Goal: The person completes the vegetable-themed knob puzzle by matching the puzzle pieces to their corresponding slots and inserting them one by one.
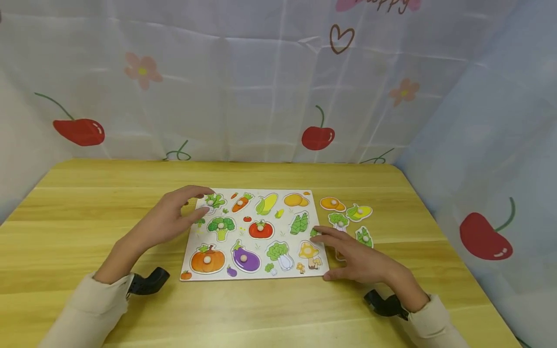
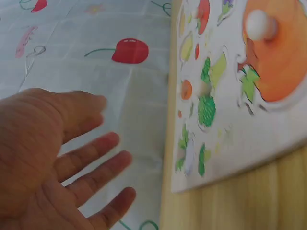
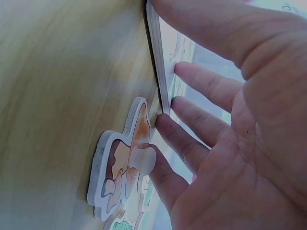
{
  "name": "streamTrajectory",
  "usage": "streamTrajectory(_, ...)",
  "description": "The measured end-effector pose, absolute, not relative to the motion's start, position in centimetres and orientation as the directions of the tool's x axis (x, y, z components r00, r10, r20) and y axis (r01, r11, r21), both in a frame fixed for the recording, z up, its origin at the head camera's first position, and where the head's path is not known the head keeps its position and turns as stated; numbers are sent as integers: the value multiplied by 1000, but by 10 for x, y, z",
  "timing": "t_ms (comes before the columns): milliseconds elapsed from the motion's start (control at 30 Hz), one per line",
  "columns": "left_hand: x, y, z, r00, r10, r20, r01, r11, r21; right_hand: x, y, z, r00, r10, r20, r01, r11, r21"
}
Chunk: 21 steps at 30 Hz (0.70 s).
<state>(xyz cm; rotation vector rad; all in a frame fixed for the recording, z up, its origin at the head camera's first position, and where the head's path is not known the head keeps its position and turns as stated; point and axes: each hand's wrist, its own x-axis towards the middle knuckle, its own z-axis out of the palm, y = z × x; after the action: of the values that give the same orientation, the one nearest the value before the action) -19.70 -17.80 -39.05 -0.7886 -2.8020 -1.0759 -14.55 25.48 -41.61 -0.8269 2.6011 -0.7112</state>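
Observation:
A white vegetable puzzle board (image 1: pixel 278 275) lies flat on the table. Knobbed pumpkin (image 1: pixel 208 260), eggplant (image 1: pixel 246 259), broccoli (image 1: pixel 221 226), tomato (image 1: pixel 261 229), carrot (image 1: pixel 241 203) and a leafy vegetable piece sit in it. Corn, potato, bamboo shoot, cabbage and mushroom pictures on the board show no knobs. My left hand (image 1: pixel 171 217) hovers at the board's upper left corner with fingers loosely spread, holding nothing. At the right edge my right hand (image 1: pixel 359 258) rests, thumb and fingertips by the board. A mushroom piece (image 3: pixel 120 163) lies beneath it, one fingertip near its knob.
Loose knobbed pieces lie right of the board: a potato (image 1: pixel 332 204), a corn (image 1: pixel 359 212), a cabbage (image 1: pixel 338 220) and a bamboo shoot (image 1: pixel 364 237). A patterned curtain (image 1: pixel 243 96) hangs behind the wooden table (image 1: pixel 243 314).

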Motion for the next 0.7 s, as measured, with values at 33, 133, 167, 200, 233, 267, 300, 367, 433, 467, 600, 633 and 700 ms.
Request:
streamTrajectory(33,-195,-182,-391,-877,433,208,459,630,627,-145,255,-416,-780,-608,-146,-449,707,-545)
streamTrajectory(133,-190,-194,-396,-893,412,178,417,614,670,-145,255,-416,-779,-610,-145,-451,706,-546)
streamTrajectory(167,-188,-198,-397,-899,410,152,394,610,687,-145,255,-416,-780,-609,-145,-451,707,-545)
streamTrajectory(200,-186,-202,-398,-903,411,127,376,609,699,-145,256,-415,-781,-607,-146,-450,709,-543)
streamTrajectory(233,-184,-205,-399,-905,414,97,354,609,710,-145,255,-415,-782,-606,-148,-449,711,-541)
streamTrajectory(267,-183,-209,-401,-903,422,75,345,611,713,-145,255,-415,-782,-605,-149,-449,713,-539)
streamTrajectory(300,-181,-212,-403,-898,436,56,342,613,712,-145,255,-415,-783,-604,-150,-449,715,-536)
streamTrajectory(367,-178,-217,-407,-881,473,22,347,614,709,-146,254,-415,-784,-602,-154,-448,719,-531)
streamTrajectory(433,-177,-220,-412,-854,520,4,369,601,709,-146,254,-415,-785,-600,-154,-449,722,-526)
streamTrajectory(467,-176,-221,-414,-840,542,-4,380,595,708,-146,254,-415,-785,-601,-153,-452,723,-522)
streamTrajectory(600,-174,-222,-421,-811,583,-53,387,602,698,-145,254,-416,-784,-602,-149,-459,725,-514)
streamTrajectory(633,-174,-222,-422,-808,585,-60,389,608,692,-145,254,-416,-783,-604,-148,-461,723,-514)
streamTrajectory(700,-173,-222,-422,-802,592,-81,393,625,674,-145,255,-416,-781,-607,-148,-463,721,-516)
